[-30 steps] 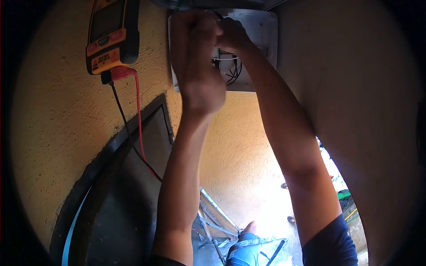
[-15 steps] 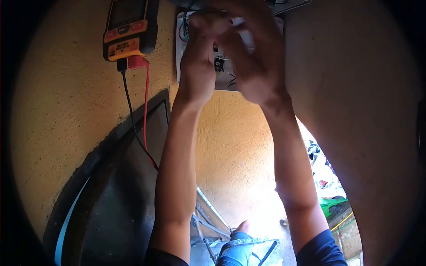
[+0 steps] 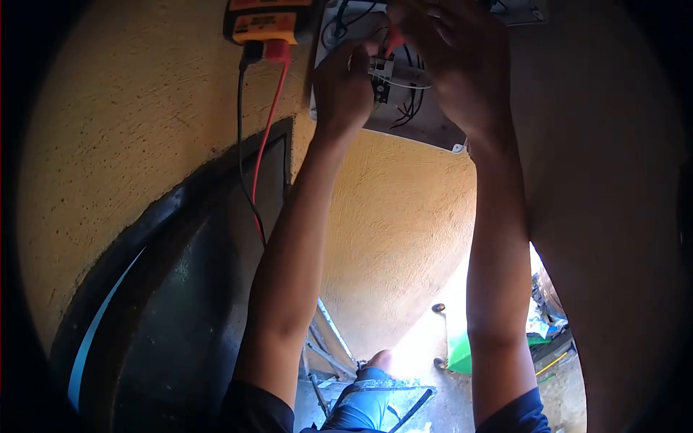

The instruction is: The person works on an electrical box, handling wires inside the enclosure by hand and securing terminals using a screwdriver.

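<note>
High on the wall is an open white electrical box point(image 3: 433, 128) with dark loose wires point(image 3: 413, 108) and a black-and-white module point(image 3: 382, 81) inside. My right hand point(image 3: 465, 72) reaches in from the right, its fingers closed around a red tapered tool point(image 3: 393, 40) whose tip points down at the module's top. The tool's upper part is hidden by the fingers. At the module's left side is my left hand point(image 3: 345, 90), fingers curled together by the wires; what they pinch, if anything, cannot be made out.
An orange-and-black multimeter point(image 3: 267, 25) hangs on the yellow wall point(image 3: 166, 94), with a black lead and a red lead point(image 3: 273, 108) running down. Below stands a dark panel point(image 3: 209, 303). A metal frame point(image 3: 336, 332) is by my leg point(image 3: 364, 400). Green material point(image 3: 459, 352) lies lower right.
The view has shifted, so the box and multimeter appear higher and farther right. My hands have moved apart, and the module and red tool between them now show.
</note>
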### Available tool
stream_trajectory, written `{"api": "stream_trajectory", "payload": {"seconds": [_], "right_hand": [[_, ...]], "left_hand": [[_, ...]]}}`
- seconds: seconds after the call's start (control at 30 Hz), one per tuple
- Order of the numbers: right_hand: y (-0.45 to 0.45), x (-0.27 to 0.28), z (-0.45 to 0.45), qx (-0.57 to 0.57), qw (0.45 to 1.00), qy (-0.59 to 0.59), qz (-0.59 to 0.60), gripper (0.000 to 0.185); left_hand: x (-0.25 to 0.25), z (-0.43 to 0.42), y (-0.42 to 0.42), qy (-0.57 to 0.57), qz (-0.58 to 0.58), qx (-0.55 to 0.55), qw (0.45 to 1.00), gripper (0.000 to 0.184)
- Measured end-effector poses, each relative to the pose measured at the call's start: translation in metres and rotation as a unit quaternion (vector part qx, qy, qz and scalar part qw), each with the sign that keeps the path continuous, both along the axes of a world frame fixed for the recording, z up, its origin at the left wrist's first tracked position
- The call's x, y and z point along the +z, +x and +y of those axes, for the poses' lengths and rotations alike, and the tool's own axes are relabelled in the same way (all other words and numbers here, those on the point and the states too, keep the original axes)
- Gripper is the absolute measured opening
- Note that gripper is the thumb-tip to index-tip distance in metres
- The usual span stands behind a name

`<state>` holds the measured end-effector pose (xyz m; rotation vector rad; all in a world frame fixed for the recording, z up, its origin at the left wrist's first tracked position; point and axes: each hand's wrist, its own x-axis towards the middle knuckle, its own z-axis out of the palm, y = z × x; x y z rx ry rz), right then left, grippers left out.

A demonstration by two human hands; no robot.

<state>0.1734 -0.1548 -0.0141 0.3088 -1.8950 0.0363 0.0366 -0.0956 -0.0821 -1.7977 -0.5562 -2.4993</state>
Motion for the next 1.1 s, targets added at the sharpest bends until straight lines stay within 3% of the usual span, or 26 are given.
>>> {"api": "stream_trajectory", "payload": {"seconds": [0.07, 0.2, 0.33, 0.4, 0.53, 0.57, 0.6, 0.63, 0.67, 0.8, 0.9, 0.93, 0.97, 1.0, 1.03, 1.07, 1.1], "right_hand": [[0.001, -0.002, -0.005, -0.004, 1.000, 0.009, 0.017, 0.016], [0.009, -0.002, -0.003, -0.020, 1.000, -0.022, 0.005, 0.015], [0.004, 0.000, -0.005, 0.074, 0.992, -0.096, -0.024, 0.012], [0.004, 0.012, -0.001, 0.065, 0.994, -0.025, -0.085, 0.011], [-0.026, 0.035, 0.022, 0.164, 0.972, -0.011, -0.166, 0.005], [-0.035, 0.046, 0.027, 0.122, 0.957, 0.230, -0.128, 0.005], [-0.039, 0.052, 0.029, 0.072, 0.883, 0.456, -0.084, 0.010], [-0.028, 0.044, 0.013, -0.021, 0.911, 0.395, -0.118, 0.023], [-0.034, 0.046, 0.010, -0.020, 0.912, 0.392, -0.119, 0.023], [-0.053, 0.052, 0.011, 0.011, 0.882, 0.469, -0.052, 0.035], [-0.063, 0.061, 0.031, 0.158, 0.888, 0.400, -0.162, 0.033], [-0.057, 0.060, 0.037, 0.158, 0.889, 0.398, -0.163, 0.033], [-0.045, 0.060, 0.043, 0.139, 0.931, 0.275, -0.196, 0.033], [-0.036, 0.052, 0.031, 0.115, 0.957, 0.147, -0.224, 0.035], [-0.028, 0.032, 0.005, 0.071, 0.979, -0.061, -0.180, 0.036], [-0.027, 0.035, 0.011, 0.071, 0.979, -0.060, -0.179, 0.036], [-0.025, 0.040, 0.023, 0.085, 0.978, 0.015, -0.189, 0.032]], "left_hand": [[-0.014, -0.006, 0.003, -0.006, 0.001, 0.158, 0.987, 0.020], [-0.019, 0.024, 0.002, 0.151, 0.059, 0.328, 0.931, 0.025], [0.015, 0.038, -0.007, 0.116, 0.145, 0.271, 0.945, 0.025], [0.026, 0.048, -0.010, 0.030, 0.196, 0.190, 0.962, 0.023], [0.040, 0.069, -0.013, 0.013, 0.184, 0.250, 0.950, 0.028], [0.045, 0.082, -0.016, 0.067, 0.172, 0.242, 0.953, 0.029], [0.045, 0.092, -0.019, 0.121, 0.158, 0.233, 0.952, 0.030], [0.045, 0.085, -0.025, 0.061, 0.202, 0.205, 0.956, 0.029], [0.048, 0.118, -0.033, 0.043, 0.173, 0.266, 0.948, 0.027], [0.064, 0.127, -0.052, 0.081, 0.253, 0.248, 0.932, 0.010], [0.066, 0.140, -0.055, 0.223, 0.274, 0.345, 0.869, 0.006], [0.067, 0.143, -0.055, 0.345, 0.239, 0.463, 0.781, 0.010], [0.069, 0.146, -0.050, 0.082, 0.298, 0.247, 0.918, 0.016], [0.074, 0.136, -0.045, 0.085, 0.298, 0.243, 0.919, 0.016], [0.080, 0.126, -0.042, 0.044, 0.284, 0.034, 0.957, 0.018], [0.082, 0.115, -0.039, -0.001, 0.257, -0.176, 0.950, 0.021], [0.078, 0.119, -0.035, 0.111, 0.241, -0.143, 0.953, 0.026]]}}
